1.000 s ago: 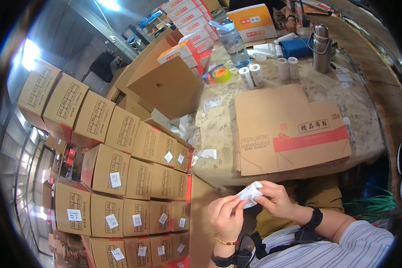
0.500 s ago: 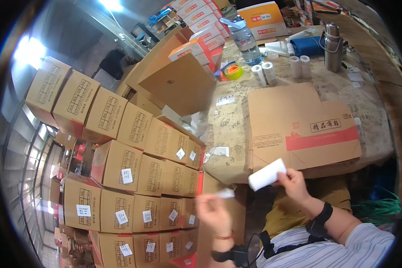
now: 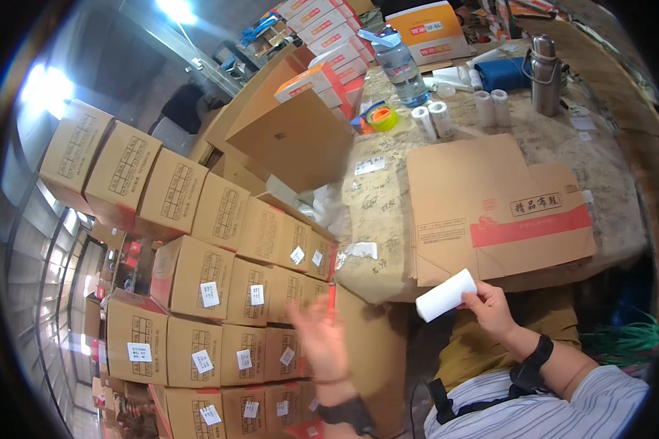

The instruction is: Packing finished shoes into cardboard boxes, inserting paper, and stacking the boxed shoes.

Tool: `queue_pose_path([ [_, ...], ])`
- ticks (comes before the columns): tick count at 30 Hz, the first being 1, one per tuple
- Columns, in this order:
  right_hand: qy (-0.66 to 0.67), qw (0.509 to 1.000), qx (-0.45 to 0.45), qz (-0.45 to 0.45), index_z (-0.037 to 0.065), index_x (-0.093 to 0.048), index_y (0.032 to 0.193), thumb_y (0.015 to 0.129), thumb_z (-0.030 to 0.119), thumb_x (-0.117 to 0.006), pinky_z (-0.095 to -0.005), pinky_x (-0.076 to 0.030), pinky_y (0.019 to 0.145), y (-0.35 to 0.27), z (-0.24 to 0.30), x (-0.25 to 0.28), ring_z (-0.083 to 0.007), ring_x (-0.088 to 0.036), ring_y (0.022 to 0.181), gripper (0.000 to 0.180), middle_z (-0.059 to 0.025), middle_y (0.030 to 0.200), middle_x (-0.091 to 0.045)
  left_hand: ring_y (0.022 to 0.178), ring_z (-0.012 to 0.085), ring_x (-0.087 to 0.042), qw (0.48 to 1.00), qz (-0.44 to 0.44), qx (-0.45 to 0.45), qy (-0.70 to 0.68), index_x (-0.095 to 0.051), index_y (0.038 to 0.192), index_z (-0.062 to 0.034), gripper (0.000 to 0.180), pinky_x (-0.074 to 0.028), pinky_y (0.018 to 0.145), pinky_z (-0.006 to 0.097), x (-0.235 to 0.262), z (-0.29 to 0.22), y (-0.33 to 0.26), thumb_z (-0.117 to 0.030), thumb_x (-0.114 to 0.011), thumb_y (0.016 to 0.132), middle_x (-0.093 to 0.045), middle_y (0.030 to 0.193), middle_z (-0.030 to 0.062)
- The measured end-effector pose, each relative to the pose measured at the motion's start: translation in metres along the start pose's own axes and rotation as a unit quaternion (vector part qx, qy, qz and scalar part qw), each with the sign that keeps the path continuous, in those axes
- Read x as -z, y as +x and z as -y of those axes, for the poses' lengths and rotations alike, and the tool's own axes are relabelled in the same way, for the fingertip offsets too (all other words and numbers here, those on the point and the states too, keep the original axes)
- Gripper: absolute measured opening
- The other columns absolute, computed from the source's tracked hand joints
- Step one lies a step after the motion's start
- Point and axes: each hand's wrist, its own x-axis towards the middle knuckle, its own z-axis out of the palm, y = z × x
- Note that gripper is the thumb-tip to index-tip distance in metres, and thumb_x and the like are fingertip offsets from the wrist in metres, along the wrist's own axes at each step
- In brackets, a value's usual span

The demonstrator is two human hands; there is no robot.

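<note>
We see labels [image 3: 209, 294] on many cartons [image 3: 187, 274], none showing on the upper-left 4; our left hand [image 3: 318, 333], blurred, spreads its fingers nearby; our right hand [image 3: 493, 307] pinches the white roll [image 3: 443, 296] near the table's edge [image 3: 384, 282].

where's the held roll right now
In the head view, the roll is right of centre, in the right hand, just below the flat carton in the picture.

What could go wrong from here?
The right hand grips the white roll near one end, so it might tilt or slip out.
The left hand, blurred and in front of the boxes, could knock one; whether it already touches them I can't tell.
</note>
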Motion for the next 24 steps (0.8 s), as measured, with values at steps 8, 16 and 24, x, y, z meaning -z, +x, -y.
queue_pose_path([
  [8, -0.142, 0.96, 0.188, 0.149, -0.004, -0.061, 0.106, 0.09, 0.006, -0.056, -0.0256, -0.048, 0.078, -0.009, 0.041, -0.026, -0.0148, -0.06, 0.093, 0.02, -0.01, 0.109, -0.061, 0.104, 0.02, -0.055, 0.941, 0.202, 0.017, 0.27, -0.035, 0.133, -0.002, 0.053, -0.048, 0.088, 0.031, -0.055, 0.072, -0.055, -0.013, -0.061, 0.088, -0.049, 0.121, 0.0135],
  [16, 0.0, 0.995, 0.032, 0.095, -0.002, -0.059, 0.107, 0.091, 0.009, -0.057, -0.0241, -0.05, 0.075, -0.013, 0.027, -0.017, -0.0097, -0.06, 0.088, 0.02, -0.0054, 0.103, -0.062, 0.094, 0.0145, -0.056, 0.951, 0.169, -0.025, 0.257, -0.044, 0.122, 0.0012, 0.039, -0.048, 0.082, 0.028, -0.063, 0.083, -0.065, -0.023, -0.055, 0.094, -0.056, 0.106, 0.0082],
  [24, -0.205, 0.922, 0.284, 0.166, -0.002, -0.063, 0.094, 0.08, 0.008, -0.069, -0.0273, -0.046, 0.063, -0.009, 0.043, -0.012, -0.0173, -0.059, 0.073, 0.018, -0.0104, 0.093, -0.061, 0.087, 0.0135, -0.059, 0.962, 0.14, -0.061, 0.228, -0.062, 0.1, 0.0026, 0.018, -0.049, 0.075, 0.024, -0.059, 0.079, -0.06, -0.013, -0.059, 0.091, -0.064, 0.096, 0.0089],
])
